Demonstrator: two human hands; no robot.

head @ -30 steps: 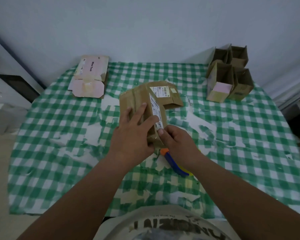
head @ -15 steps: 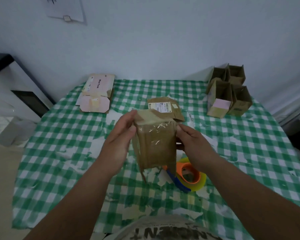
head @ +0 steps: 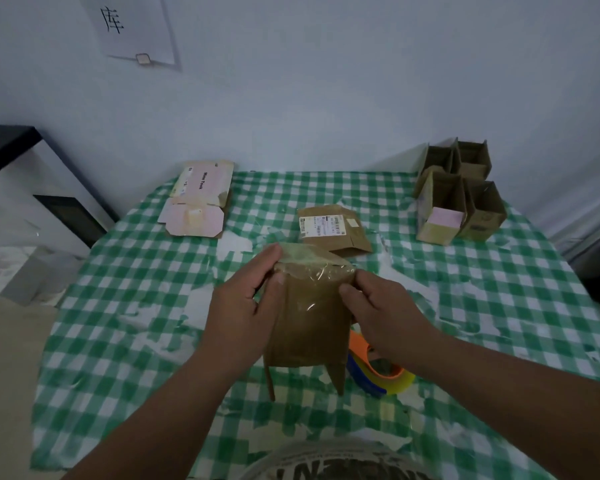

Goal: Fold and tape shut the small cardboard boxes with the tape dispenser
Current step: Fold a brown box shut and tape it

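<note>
I've got the box [head: 309, 317] held upright at frame centre, lifted off the worktop [head: 146, 299]. Left hand [head: 246, 306] grips its left side, thumb on the near face up by the taped end; right hand [head: 378, 306] pinches the right top corner. Taped end sits up top w/ clear tape shining over the fold, so I reckon the fingers are there to rub the tape down, while the bottom flaps hang open & unsealed. Dispenser [head: 378, 368] lies lower right, just behind my right wrist, close for the next strip. A flat box [head: 333, 230] waits just beyond; open boxes [head: 458, 202] grouped upper right, pink carton [head: 198, 199] upper left. Green check cloth, worn white in patches; pale wall w/ a paper notice [head: 136, 26].
</note>
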